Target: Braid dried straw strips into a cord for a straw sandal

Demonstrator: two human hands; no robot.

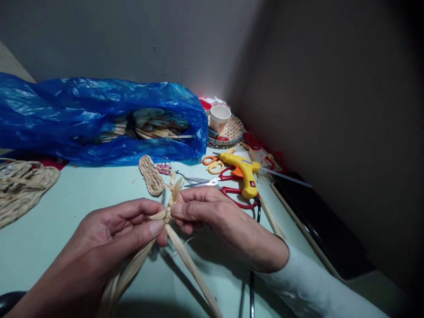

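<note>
My left hand [112, 234] and my right hand [212, 216] meet over the pale green table [66, 212], both pinching a plait of dry straw strips [168, 212]. The braided end runs away from me to a small woven oval coil [151, 175] lying on the table. Loose flat strips [188, 260] trail from the pinch toward me, under my left palm and past my right wrist. The fingers of both hands are closed on the straw.
A blue plastic bag [99, 119] full of straw lies at the back. A yellow glue gun [243, 172], red-handled scissors [228, 187] and orange scissors [212, 162] sit right of centre. A woven tray with a cup [219, 117] stands behind. A woven straw piece [23, 185] lies left; a dark tray [321, 225] right.
</note>
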